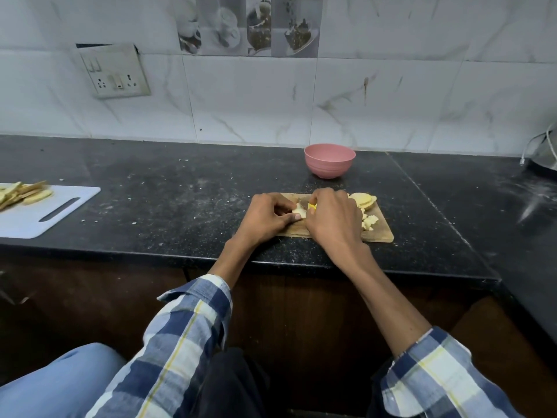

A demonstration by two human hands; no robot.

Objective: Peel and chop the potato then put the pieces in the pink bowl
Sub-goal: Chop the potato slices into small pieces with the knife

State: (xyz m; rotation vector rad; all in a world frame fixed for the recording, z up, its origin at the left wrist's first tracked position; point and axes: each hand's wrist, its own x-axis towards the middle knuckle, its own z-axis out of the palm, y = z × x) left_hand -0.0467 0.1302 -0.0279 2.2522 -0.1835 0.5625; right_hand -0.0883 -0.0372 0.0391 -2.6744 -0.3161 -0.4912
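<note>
A small wooden cutting board (381,233) lies on the black counter near its front edge. My left hand (266,217) pinches a pale peeled potato piece (299,210) on the board. My right hand (334,220) is closed around a yellow-handled tool (312,206), pressed against that piece; its blade is hidden. Round potato slices (363,200) and small chopped bits (370,221) sit on the board's right side. The pink bowl (329,160) stands behind the board, near the wall; its inside is not visible.
A white plastic cutting board (45,217) with several cut strips (22,193) lies at the counter's left. A switch and socket plate (113,70) hangs on the tiled wall. A metal object with a cable (542,152) sits at the far right.
</note>
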